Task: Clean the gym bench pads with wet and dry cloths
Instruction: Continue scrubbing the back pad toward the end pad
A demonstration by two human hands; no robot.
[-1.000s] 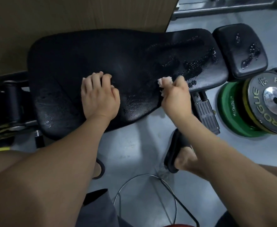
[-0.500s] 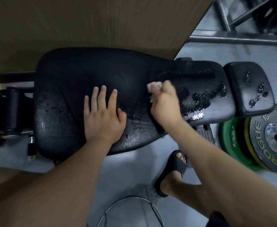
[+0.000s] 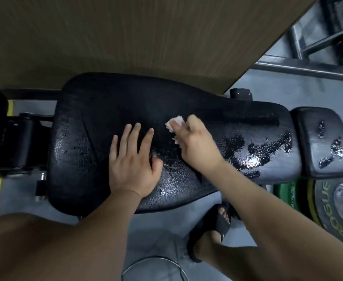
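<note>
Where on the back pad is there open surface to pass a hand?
Free on the back pad: the left end, between left hand and black roller; the far strip along the wooden panel; the wet stretch between right hand and seat pad. Crowded: the middle, under both hands and the cloth.

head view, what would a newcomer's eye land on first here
The long black bench pad fills the middle, with the right hand pressing a small pale cloth onto it and the left hand lying flat beside it. To the right, shiny wet streaks glisten on the pad's narrow end and on the small pad beyond. Stacked weight plates lie on the floor at the lower right.
</note>
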